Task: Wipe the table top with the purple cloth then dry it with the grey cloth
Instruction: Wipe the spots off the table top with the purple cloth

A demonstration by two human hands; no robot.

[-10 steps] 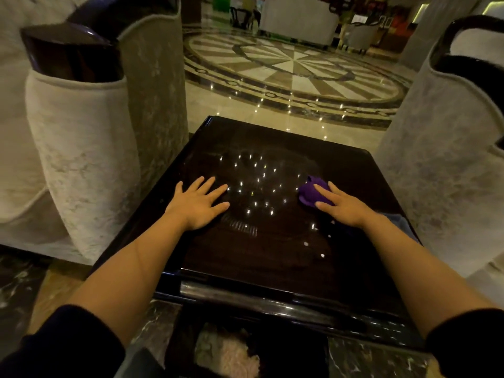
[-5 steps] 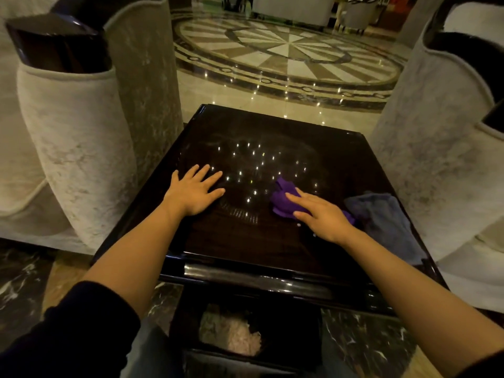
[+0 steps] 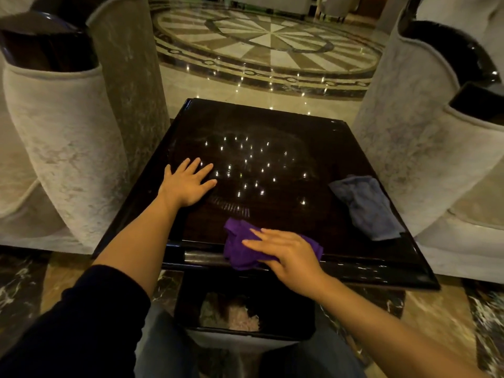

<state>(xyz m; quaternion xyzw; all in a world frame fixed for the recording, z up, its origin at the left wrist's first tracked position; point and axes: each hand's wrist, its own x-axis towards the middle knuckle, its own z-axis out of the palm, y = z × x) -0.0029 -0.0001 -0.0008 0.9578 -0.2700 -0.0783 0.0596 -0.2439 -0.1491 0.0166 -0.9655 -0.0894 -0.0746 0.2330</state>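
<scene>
The right hand (image 3: 289, 257) lies flat, fingers spread and extended, pressed on top of the purple cloth (image 3: 240, 249) at the near edge of the counter (image 3: 272, 124); it clutches nothing, the palm simply bearing down on the fabric. The cloth is crumpled, with part of it draped over the counter's front rim and a corner poking out to the left of the fingers. The left hand (image 3: 188, 184) rests open and flat on the left part of the counter, fingers fanned toward the middle, touching the dark glossy surface and well apart from the purple cloth. The grey cloth (image 3: 365, 205) lies bunched near the right edge of the counter, untouched by either hand. The counter top reflects a cluster of small ceiling lights across its centre. Pale upholstered chairs (image 3: 65, 137) stand close on both sides of the counter. Beyond its far edge is a polished floor (image 3: 270, 39) with a round patterned inlay. Below the near edge a dark bin (image 3: 245, 315) holds some pale scraps.
</scene>
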